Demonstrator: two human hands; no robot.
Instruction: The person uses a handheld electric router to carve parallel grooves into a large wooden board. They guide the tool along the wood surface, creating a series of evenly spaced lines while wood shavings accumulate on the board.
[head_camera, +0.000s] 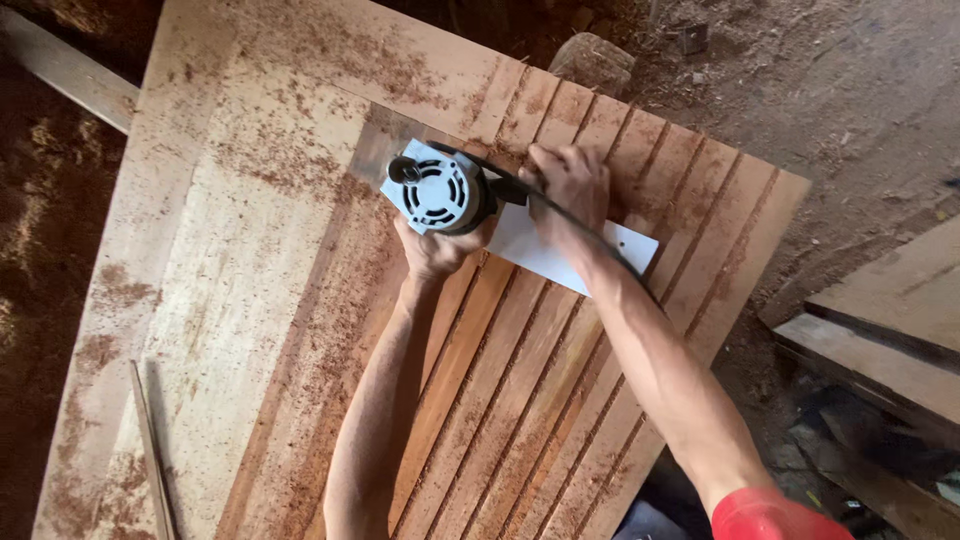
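Both hands grip the router (440, 192), left hand (432, 250) under its motor, right hand (572, 185) pressing its white base (530, 250) onto the grooved panel (560, 370); likely heavy, rigid, best held by the body.

Grey router (440, 193) upright on white base plate (530, 245), atop grooved wooden panel (520, 400).

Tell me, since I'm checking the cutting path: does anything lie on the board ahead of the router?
Nothing visible does. Ahead of the router, held by the left hand and right hand, the wooden board carries only sawdust.
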